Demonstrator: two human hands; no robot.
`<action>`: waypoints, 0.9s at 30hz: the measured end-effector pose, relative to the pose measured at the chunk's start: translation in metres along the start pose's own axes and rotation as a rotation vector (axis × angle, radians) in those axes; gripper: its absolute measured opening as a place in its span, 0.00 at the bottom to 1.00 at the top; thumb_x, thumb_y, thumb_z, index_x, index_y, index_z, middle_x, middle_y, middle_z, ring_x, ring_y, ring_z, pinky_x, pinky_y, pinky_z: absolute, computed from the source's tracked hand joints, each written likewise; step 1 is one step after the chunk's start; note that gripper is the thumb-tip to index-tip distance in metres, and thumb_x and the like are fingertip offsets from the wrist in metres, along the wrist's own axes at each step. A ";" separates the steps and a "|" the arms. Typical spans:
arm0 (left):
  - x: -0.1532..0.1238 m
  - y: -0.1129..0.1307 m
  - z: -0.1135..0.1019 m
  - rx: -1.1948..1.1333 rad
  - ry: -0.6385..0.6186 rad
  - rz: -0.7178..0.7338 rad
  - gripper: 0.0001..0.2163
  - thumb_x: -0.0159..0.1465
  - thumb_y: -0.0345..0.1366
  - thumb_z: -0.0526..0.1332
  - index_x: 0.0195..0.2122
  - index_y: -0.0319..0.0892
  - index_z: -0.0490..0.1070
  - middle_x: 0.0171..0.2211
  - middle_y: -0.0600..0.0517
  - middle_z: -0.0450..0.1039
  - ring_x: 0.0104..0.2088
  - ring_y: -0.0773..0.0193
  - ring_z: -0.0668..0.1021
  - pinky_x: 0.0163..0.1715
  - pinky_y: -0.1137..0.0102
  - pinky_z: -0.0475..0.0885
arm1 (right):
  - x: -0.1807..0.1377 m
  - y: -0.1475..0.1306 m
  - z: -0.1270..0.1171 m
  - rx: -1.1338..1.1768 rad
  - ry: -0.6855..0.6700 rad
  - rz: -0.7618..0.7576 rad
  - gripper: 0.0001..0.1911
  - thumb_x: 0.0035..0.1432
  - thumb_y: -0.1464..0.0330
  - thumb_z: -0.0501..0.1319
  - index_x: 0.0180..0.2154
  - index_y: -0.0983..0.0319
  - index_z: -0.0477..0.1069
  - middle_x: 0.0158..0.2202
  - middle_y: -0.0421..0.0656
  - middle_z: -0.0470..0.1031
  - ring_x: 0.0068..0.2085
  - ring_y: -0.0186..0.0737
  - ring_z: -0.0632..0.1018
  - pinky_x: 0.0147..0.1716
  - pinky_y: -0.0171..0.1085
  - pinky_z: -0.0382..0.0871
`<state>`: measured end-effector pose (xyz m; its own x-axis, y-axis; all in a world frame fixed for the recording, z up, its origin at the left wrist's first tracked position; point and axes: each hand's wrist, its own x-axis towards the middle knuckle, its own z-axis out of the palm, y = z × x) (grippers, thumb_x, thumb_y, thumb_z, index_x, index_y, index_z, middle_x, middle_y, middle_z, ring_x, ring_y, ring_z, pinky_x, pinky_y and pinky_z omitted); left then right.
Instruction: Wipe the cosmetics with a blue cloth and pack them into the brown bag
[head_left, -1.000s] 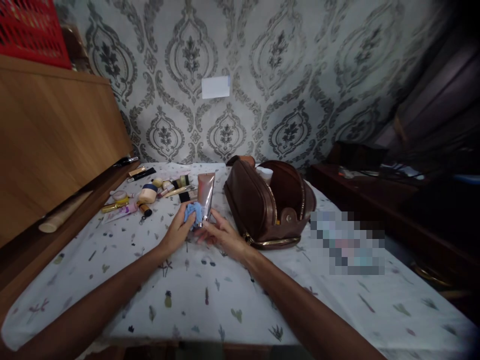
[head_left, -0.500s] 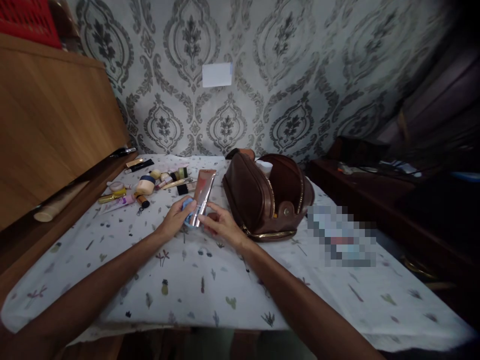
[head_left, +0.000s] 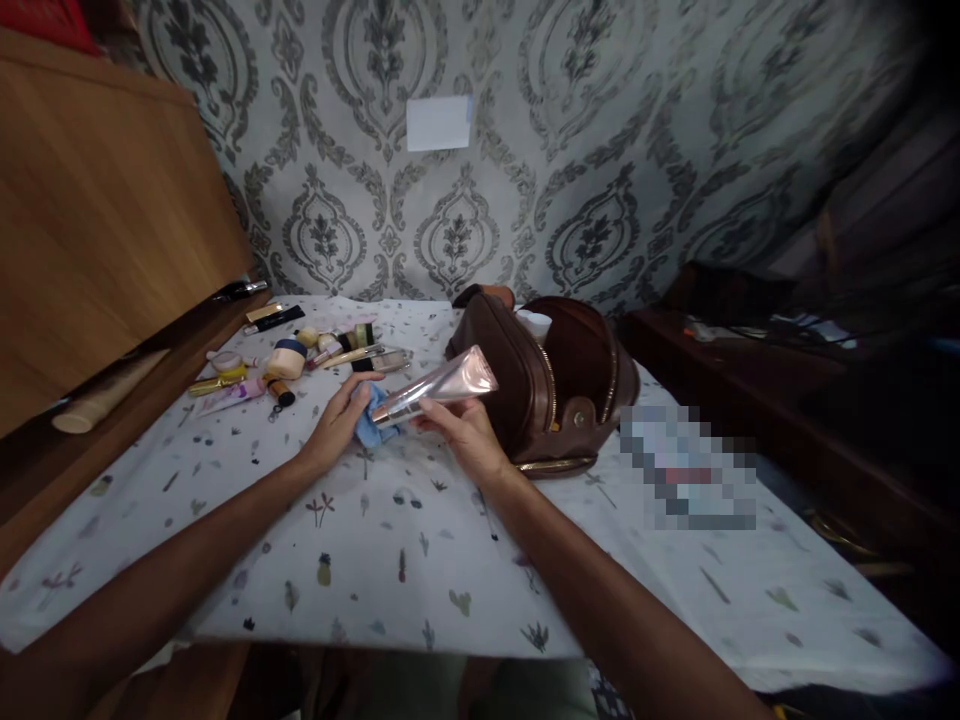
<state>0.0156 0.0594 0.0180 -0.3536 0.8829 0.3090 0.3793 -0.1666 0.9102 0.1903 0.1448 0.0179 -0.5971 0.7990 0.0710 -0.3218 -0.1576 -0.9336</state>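
1. My left hand (head_left: pixel 330 430) has its fingers closed on a crumpled blue cloth (head_left: pixel 365 428), which touches the cap end of a shiny pink squeeze tube (head_left: pixel 442 388).
2. My right hand (head_left: pixel 474 445) grips that tube, thumb on the near side and fingers curled behind it.
3. The tube is held above the middle of the table, tilted, its cap end low on the left and its flat, wide end raised on the right, in front of the bag.
4. That brown leather toiletry bag (head_left: pixel 499 395) stands just right of centre, its gold zipper open; a white-topped container (head_left: pixel 535 325) shows inside.
5. On the far left lie small cosmetics, among them a jar with a dark blue lid (head_left: pixel 287 358), a purple-and-white tube (head_left: pixel 234 396) and a slim black tube (head_left: pixel 276 320).
6. A white tablecloth (head_left: pixel 360 580) printed with little plants covers the table.
7. At right, a blurred-out item (head_left: pixel 690 467) lies on the cloth.
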 end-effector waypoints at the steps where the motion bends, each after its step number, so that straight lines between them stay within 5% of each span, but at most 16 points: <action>1: 0.000 -0.001 -0.001 -0.033 -0.003 -0.009 0.22 0.67 0.56 0.54 0.49 0.44 0.71 0.26 0.56 0.65 0.26 0.66 0.68 0.26 0.74 0.65 | 0.000 0.000 0.000 -0.015 0.012 -0.025 0.22 0.40 0.54 0.76 0.31 0.63 0.77 0.28 0.42 0.79 0.29 0.37 0.77 0.32 0.37 0.72; 8: -0.003 -0.006 -0.002 -0.187 -0.199 -0.096 0.30 0.56 0.50 0.69 0.56 0.46 0.63 0.33 0.56 0.70 0.27 0.67 0.71 0.23 0.75 0.66 | -0.001 -0.001 0.003 0.012 0.044 -0.054 0.20 0.41 0.53 0.75 0.31 0.62 0.80 0.31 0.44 0.81 0.33 0.42 0.80 0.37 0.41 0.76; 14: -0.003 -0.002 -0.001 -0.194 -0.102 -0.032 0.21 0.57 0.48 0.69 0.46 0.43 0.68 0.31 0.56 0.68 0.29 0.67 0.71 0.28 0.74 0.69 | -0.003 -0.003 0.003 0.011 0.035 -0.037 0.23 0.40 0.54 0.75 0.36 0.62 0.79 0.35 0.44 0.82 0.33 0.40 0.80 0.30 0.36 0.73; 21: -0.001 -0.017 -0.001 -0.244 -0.068 -0.117 0.24 0.58 0.58 0.65 0.39 0.40 0.72 0.28 0.54 0.69 0.29 0.66 0.71 0.30 0.73 0.68 | -0.001 0.004 -0.002 -0.138 0.018 -0.050 0.19 0.43 0.53 0.73 0.32 0.62 0.81 0.34 0.45 0.82 0.34 0.42 0.79 0.34 0.38 0.72; 27: 0.005 -0.027 0.000 -0.248 -0.007 -0.244 0.31 0.54 0.69 0.58 0.19 0.42 0.60 0.17 0.57 0.60 0.20 0.69 0.63 0.22 0.72 0.60 | -0.003 0.006 -0.002 -0.295 0.021 -0.094 0.16 0.44 0.54 0.72 0.26 0.59 0.81 0.28 0.42 0.80 0.30 0.40 0.75 0.35 0.40 0.70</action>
<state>0.0034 0.0688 -0.0052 -0.4018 0.9128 0.0728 0.0645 -0.0511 0.9966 0.1919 0.1423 0.0115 -0.5589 0.8141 0.1575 -0.1461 0.0903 -0.9851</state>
